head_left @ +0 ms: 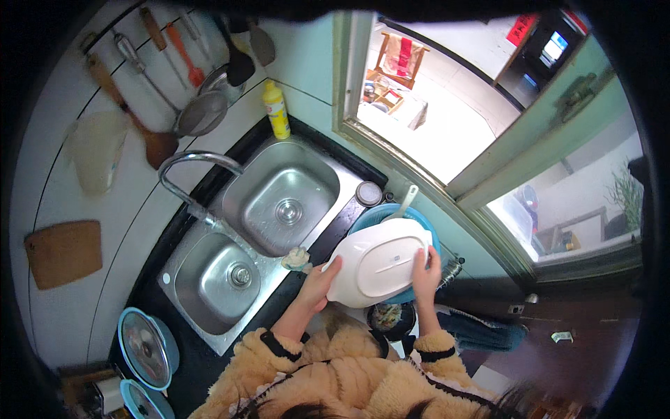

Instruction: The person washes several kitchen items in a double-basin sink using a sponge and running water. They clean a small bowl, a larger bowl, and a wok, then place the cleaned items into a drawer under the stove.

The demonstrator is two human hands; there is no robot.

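A white oval ceramic dish [384,262] is held between my two hands, its underside with a raised foot ring turned up towards me. My left hand [322,285] grips the near left end, thumb lying on the underside. At the opposite end my right hand [427,272] clasps the rim with bent fingers. Beneath the dish sits a blue plastic basin [384,212], mostly covered by it. A pale-handled utensil [407,200] leans out of the basin; its lower end is hidden.
Left of the dish is a double stainless-steel sink [261,251] with a curved chrome faucet [201,156]. A crumpled cloth [296,258] lies on its edge. A yellow bottle [276,110] stands in the back corner. Lidded blue pots [149,348] occupy the counter's left end. Utensils hang on the wall.
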